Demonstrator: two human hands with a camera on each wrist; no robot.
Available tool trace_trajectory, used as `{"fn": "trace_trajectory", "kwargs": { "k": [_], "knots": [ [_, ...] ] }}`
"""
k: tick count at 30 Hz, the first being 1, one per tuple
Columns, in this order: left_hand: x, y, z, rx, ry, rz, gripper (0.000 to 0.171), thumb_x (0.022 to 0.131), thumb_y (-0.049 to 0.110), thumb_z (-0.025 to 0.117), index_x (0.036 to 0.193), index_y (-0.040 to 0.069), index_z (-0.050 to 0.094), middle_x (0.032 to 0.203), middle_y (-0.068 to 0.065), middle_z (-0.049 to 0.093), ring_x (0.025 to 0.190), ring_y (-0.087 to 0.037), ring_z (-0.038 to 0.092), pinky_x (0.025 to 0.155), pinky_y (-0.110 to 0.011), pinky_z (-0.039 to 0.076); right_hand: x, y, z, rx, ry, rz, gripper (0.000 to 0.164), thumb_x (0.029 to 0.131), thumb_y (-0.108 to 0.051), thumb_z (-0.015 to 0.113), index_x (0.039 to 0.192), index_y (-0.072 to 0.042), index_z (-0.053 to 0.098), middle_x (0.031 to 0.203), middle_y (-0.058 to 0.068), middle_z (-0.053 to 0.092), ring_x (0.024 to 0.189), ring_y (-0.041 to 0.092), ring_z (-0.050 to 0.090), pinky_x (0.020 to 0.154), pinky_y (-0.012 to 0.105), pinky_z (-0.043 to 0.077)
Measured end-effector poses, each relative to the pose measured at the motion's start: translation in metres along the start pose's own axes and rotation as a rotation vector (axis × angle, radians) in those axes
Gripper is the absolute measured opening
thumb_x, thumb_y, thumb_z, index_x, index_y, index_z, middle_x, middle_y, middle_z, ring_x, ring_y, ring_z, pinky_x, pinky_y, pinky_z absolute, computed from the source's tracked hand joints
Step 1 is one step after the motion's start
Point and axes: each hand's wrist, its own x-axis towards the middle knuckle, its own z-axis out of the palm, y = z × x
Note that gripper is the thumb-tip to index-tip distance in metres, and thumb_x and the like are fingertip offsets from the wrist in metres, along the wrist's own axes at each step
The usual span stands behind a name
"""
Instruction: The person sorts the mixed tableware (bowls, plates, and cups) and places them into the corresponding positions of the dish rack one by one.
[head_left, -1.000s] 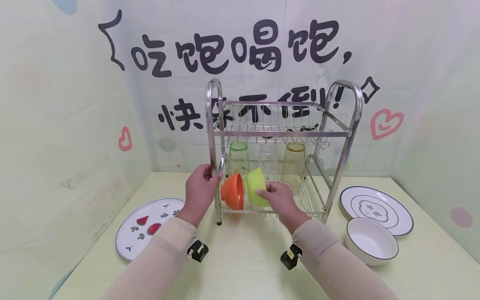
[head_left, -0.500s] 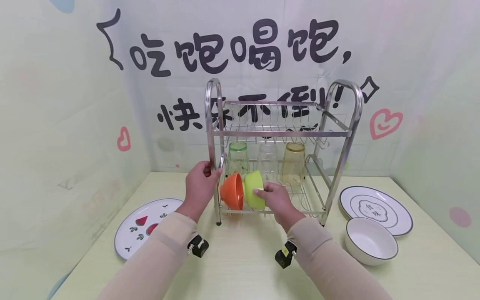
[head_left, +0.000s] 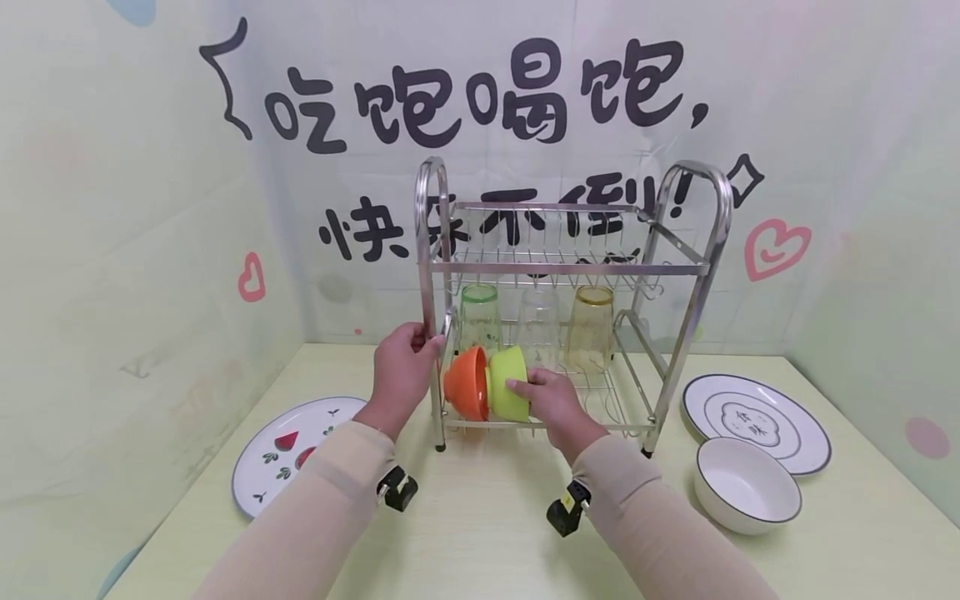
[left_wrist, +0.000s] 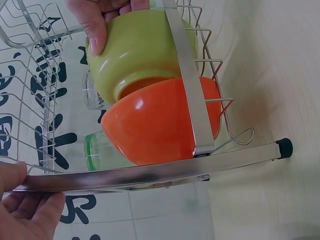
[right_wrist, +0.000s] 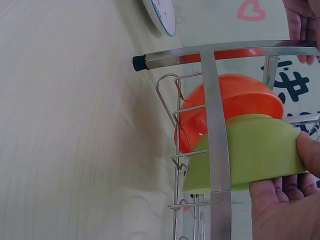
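Observation:
My left hand point(head_left: 402, 367) grips the left upright of a two-tier metal dish rack point(head_left: 566, 269), thumb on one side and fingers on the other. A lime-green bowl point(head_left: 507, 385) stands on its side on the lower tier. My right hand point(head_left: 557, 406) pinches that bowl by its rim, thumb outside and fingers inside, as the right wrist view shows. Just left of it an orange bowl point(head_left: 466, 384) also lies on its side, its mouth turned toward the green bowl's base. In the left wrist view the green bowl's base point(left_wrist: 142, 85) overlaps the orange bowl point(left_wrist: 155, 122).
Behind the bowls stand upside-down glasses: green point(head_left: 480, 317), clear point(head_left: 537, 325) and amber point(head_left: 590, 329). A plate with watermelon pictures point(head_left: 255, 475) lies left of the rack. To the right, a white bowl point(head_left: 747, 487) sits before a white plate point(head_left: 795, 425).
My right hand has brought the green bowl left and slightly down, up against the orange bowl, and set it more upright on its side. My left hand stays on the upright.

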Motion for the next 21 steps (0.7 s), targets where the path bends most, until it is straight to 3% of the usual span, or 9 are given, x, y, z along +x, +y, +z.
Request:
{"fn": "trace_trajectory", "kwargs": {
  "k": [10,21],
  "knots": [
    [0.0002,0.0014,-0.0011,0.038,-0.011,-0.004,0.027,0.097,0.018,0.059,0.116,-0.001,0.061,0.107,-0.017,0.065,0.095,-0.029,0.058,0.088,-0.043,0.053,0.0017,0.0034,0.0016,-0.015,0.034,0.031,0.029,0.092,-0.014,0.065,0.115,0.003,0.063,0.112,0.015,0.062,0.093,0.023,0.060,0.082,0.033,0.049],
    [0.0025,-0.0009,-0.0019,0.061,-0.007,0.020,0.027,0.097,0.018,0.060,0.115,-0.002,0.061,0.105,-0.017,0.065,0.094,-0.029,0.059,0.086,-0.042,0.054,0.0019,0.0046,0.0035,-0.028,0.056,0.026,0.029,0.091,-0.013,0.066,0.115,0.004,0.063,0.109,0.015,0.063,0.091,0.022,0.060,0.082,0.034,0.052]
  ]
}}
